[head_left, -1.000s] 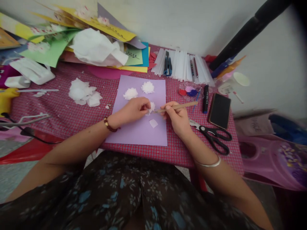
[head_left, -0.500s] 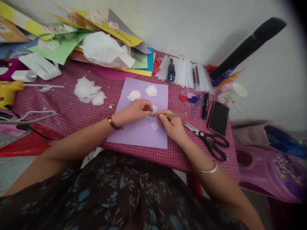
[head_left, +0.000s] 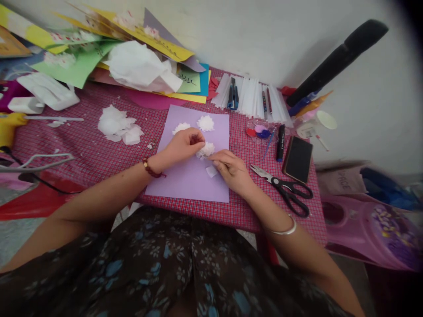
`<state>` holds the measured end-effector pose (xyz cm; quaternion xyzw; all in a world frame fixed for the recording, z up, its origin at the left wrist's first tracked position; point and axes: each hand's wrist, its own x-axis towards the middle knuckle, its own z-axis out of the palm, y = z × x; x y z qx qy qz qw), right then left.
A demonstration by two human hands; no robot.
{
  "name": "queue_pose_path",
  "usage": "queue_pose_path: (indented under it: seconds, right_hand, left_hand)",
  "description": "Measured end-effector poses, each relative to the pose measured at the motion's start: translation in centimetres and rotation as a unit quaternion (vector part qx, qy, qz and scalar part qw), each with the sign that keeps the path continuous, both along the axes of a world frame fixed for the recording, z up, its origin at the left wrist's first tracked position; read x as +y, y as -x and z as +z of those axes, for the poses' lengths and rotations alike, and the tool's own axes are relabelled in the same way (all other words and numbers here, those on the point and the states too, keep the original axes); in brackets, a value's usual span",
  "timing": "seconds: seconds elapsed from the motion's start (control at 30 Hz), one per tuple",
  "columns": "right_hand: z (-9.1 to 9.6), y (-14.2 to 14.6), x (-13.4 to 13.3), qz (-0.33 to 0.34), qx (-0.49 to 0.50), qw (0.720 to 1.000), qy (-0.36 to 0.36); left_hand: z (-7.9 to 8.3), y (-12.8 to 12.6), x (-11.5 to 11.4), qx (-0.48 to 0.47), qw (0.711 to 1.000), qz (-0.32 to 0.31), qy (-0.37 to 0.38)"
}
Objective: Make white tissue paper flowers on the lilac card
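Observation:
A purple sheet of paper lies on the table and carries three fluffy white paper clusters. My left hand is over the sheet, thumb and fingertips pinched at the edge of the lowest cluster; whatever they hold is too small to make out. Closed like a pen grip, my right hand holds a thin brown stick, its tip close under that same cluster. Most of the stick is hidden by the fingers. Just below the tip, a small white paper square rests on the sheet. Another cluster is higher up.
Scissors, a phone and a black marker lie to the right. Glue sticks and a cutter are at the back. Loose white tissue and a yellow glue gun lie left.
My left hand has shifted up and left, exposing more of the lowest cluster. The stick in my right hand has turned, so its long back end no longer shows. The view has moved slightly.

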<state>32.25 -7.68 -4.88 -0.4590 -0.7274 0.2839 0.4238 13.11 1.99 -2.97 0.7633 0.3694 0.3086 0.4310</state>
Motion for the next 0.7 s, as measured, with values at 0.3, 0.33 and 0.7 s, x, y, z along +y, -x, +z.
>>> queue_pose_path:
  seconds: [0.3,0.33,0.7]
  right_hand:
    - [1.0,-1.2,0.5,-0.086,0.202,0.968,0.117]
    - [1.0,-1.2,0.6,-0.085,0.203,0.968,0.122]
    - [1.1,-1.7,0.6,-0.067,0.22,0.968,0.097]
  left_hand:
    - [1.4,1.8,-5.2,0.222,0.92,-0.228,-0.228]
    - [1.4,1.6,-5.5,0.247,0.908,-0.23,-0.25]
    - [0.5,-0.8,-5.9,0.269,0.909,-0.15,-0.281]
